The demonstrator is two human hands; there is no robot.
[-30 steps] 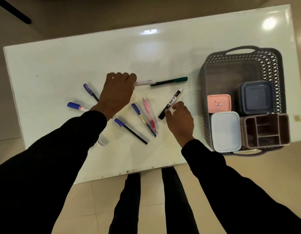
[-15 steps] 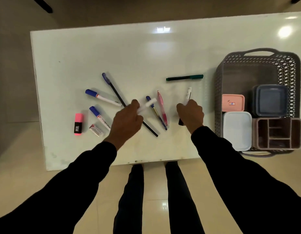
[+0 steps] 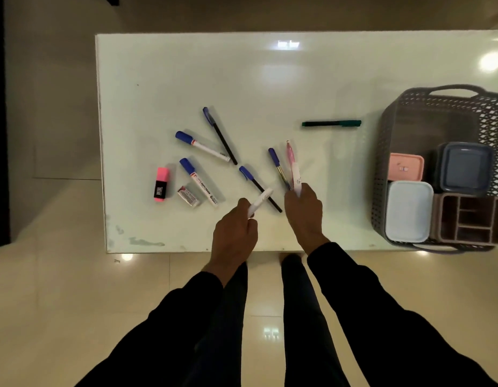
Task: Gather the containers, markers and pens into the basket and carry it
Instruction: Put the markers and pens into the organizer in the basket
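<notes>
Four containers are sitting in the basket at the table's right.
I'm seeing seven pens lying loose; left hand is pinching a white marker, right hand gripping another.

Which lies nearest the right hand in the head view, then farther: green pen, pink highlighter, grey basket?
From the right hand:
1. Grey basket, to its right.
2. Green pen, beyond it on the table.
3. Pink highlighter, far left.

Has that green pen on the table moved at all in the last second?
No. The green pen lies at the same spot and angle beside the basket; only the head camera shifted.
</notes>
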